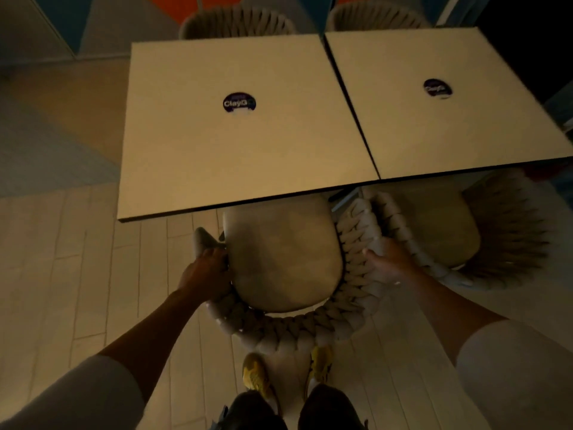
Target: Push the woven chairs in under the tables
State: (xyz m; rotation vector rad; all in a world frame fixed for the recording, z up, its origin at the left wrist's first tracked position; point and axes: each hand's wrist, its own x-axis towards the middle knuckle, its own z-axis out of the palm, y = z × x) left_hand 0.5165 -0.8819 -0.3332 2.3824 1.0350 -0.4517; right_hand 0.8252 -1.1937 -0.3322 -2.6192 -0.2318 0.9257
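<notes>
Under the near edge of the left table [242,125] only the front strip of the near woven chair [282,256] is hidden; most of its cushioned seat and the whole braided back are outside, on the side of the person. The left hand [207,271] grips the left rim of this chair, with fingers curled around the braid. The right hand [390,262] holds the right rim, thumb on the inner side and fingers bent over the outer side. On the left of the chair the pale plank floor [93,274] gives free room. On the right there is none, because the chair's right rim is pressed against the braided rim of the second woven chair [508,243]. That chair stands at the right table [449,119], with the front of its seat under the table edge. The two square tables stand edge to edge, with only a thin dark seam between them, and each carries a round dark sticker [239,102] in its middle. Beyond them, near the wall, the far left woven chair [235,24] and the far right woven chair [375,18] show only their backs behind the far table edges. Directly behind the near chair's back are the person's yellow shoes [257,373], very close to it.
</notes>
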